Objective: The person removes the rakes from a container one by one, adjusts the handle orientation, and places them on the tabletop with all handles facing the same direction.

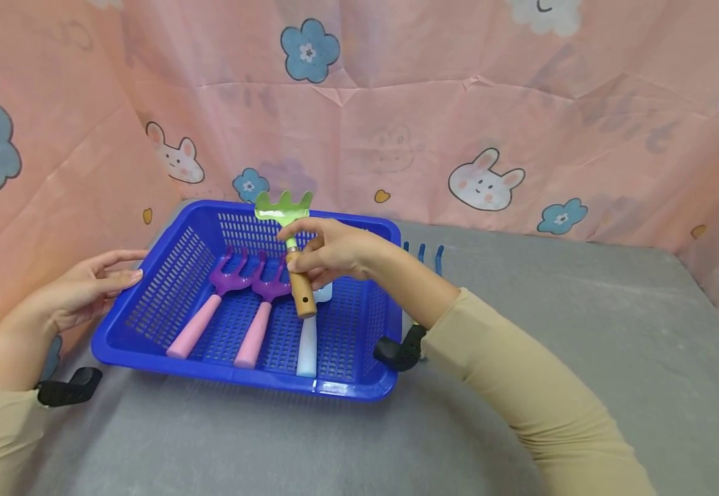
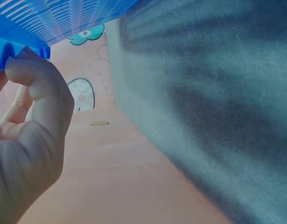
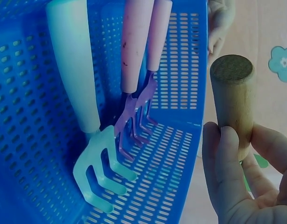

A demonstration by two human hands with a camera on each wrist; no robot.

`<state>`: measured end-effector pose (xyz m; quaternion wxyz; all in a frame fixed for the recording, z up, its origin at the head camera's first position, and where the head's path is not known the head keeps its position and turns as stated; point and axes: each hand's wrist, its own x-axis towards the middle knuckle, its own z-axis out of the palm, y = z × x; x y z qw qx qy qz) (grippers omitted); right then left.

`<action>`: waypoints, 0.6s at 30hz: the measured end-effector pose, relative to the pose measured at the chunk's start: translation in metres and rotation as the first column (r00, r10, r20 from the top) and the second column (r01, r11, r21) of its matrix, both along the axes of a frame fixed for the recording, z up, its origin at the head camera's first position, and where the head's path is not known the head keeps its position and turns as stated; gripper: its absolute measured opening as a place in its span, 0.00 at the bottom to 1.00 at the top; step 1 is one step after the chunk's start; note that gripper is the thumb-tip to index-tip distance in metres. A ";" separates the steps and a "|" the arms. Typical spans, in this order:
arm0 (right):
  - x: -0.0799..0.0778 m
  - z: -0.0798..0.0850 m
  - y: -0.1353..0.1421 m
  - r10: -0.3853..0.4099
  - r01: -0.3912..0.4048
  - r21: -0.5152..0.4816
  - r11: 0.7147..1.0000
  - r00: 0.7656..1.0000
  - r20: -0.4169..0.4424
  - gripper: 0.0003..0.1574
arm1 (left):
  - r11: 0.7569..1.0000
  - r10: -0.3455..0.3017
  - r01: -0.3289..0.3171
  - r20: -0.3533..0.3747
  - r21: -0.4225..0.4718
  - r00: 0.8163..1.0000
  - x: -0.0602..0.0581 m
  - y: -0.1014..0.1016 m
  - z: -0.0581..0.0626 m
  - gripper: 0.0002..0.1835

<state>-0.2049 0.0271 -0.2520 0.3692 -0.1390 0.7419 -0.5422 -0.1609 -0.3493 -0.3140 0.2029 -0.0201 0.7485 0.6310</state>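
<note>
So, biggest first: pink cartoon-print cloth backdrop [image 1: 409, 117] round the back and sides, grey flat tabletop [image 1: 558, 358] in front of it. Over the table's left part, a deep-blue perforated plastic basket [image 1: 349, 394]; can't tell if its base is flat down. Left hand [image 1: 89, 291] is at the basket's left wall, thumb over the rim, fingers on the outer side: gripping the rim, though some fingertips are hidden. Right hand [image 1: 342, 249] is over the basket, thumb and fingers pinching a lime-green metal hand fork with a round wooden handle [image 1: 300, 286]; head points to the far rim, butt end towards the person, whole thing held clear of the basket floor. Inside the basket: a purple-tined fork with a pink handle [image 1: 200, 321], beside it a second purple-tined fork with a pink handle [image 1: 255, 333], then a pale-blue three-tined fork with a matching handle [image 1: 307, 348], partly behind the wooden one. Outside, just past the basket's right wall, dark-blue metal tines [image 1: 439, 260]; rest of that tool is blocked by basket and forearm. Progress, my read: well past halfway if the basket counts. Three forks in, untouched by either hand; green one over it but not set down; blue-tined one outside, no hand on it.
</note>
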 end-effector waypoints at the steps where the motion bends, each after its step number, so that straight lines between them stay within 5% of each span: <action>1: 0.000 0.000 0.001 -0.002 0.002 -0.002 1.000 1.000 0.001 0.29 | 1.000 -0.002 0.002 -0.002 -0.003 1.000 0.000 0.000 0.000 0.14; 18: 0.005 0.005 0.018 0.000 0.000 -0.009 1.000 0.999 -0.048 0.29 | 1.000 0.005 -0.005 0.006 0.028 1.000 0.001 0.003 0.004 0.14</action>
